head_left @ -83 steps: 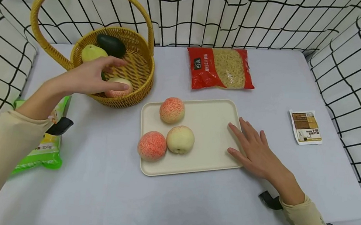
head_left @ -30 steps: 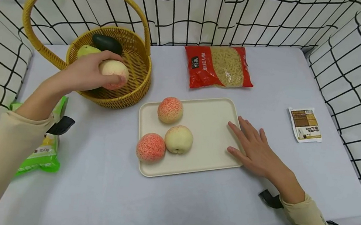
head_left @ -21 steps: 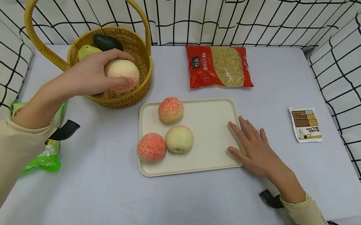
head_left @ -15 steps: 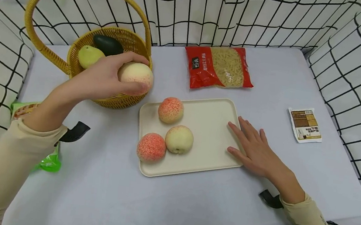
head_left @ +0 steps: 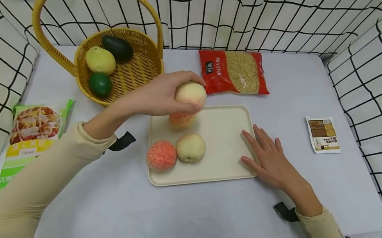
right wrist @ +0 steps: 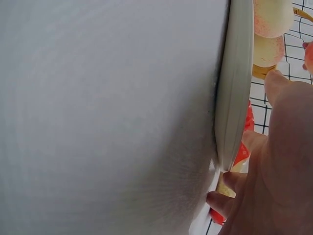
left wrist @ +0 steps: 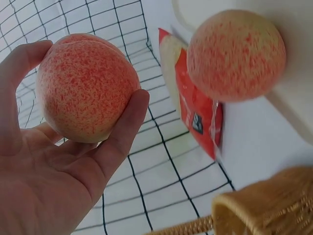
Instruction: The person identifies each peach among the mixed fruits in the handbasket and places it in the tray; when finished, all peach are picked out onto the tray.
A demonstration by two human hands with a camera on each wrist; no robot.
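My left hand (head_left: 163, 94) grips a peach (head_left: 191, 94), pale on top and speckled red below, above the back left of a cream tray (head_left: 225, 138). In the left wrist view the fingers and thumb curl round this peach (left wrist: 88, 88). Three more peaches stand at the tray's left side: an orange-speckled one (head_left: 181, 121) partly hidden under the held one, a pale one (head_left: 191, 148), and a red-speckled one (head_left: 161, 156) on the tray's left edge. My right hand (head_left: 268, 157) rests with spread fingers at the tray's right edge.
A wicker basket (head_left: 135, 77) at the back left holds a pear (head_left: 100, 60), a dark avocado (head_left: 117, 48) and a green fruit (head_left: 100, 84). A red pasta bag (head_left: 233, 72), a green food bag (head_left: 34, 128) and a small sachet (head_left: 323, 135) lie around the tray. Black wire mesh borders the table.
My left hand has taken hold of a peach in the basket, lifted it out and carried it right, over the tray. The right hand has stayed at the tray's edge.
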